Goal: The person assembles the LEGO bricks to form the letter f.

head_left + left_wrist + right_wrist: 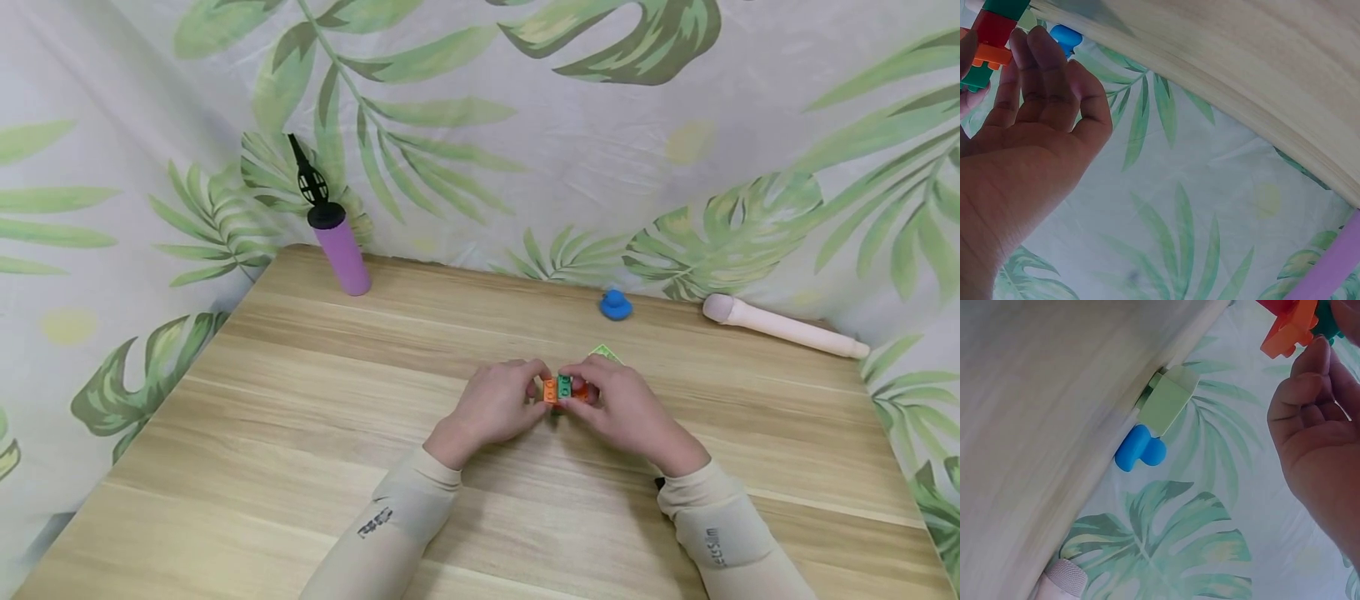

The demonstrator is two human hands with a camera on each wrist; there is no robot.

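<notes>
Both hands meet over the table around a small stack of toy building bricks. At its left my left hand (498,400) grips an orange brick (551,390) between thumb and fingers. My right hand (618,404) pinches a green brick (564,387) that sits beside the orange studs, on top of the stack. A red brick (994,28) and a dark green brick (1007,6) show lower in the stack in the left wrist view. More orange (1282,337) juts out toward the right hand, and its fingers hide part of the stack.
Just behind the right hand stands a light green block (1166,403), mostly covered in the head view. Farther back are a blue rubber duck (616,306) and a pale pink microphone (787,327). A purple hand pump (343,254) with black nozzle stands back left. Leaf-print cloth hangs behind the table.
</notes>
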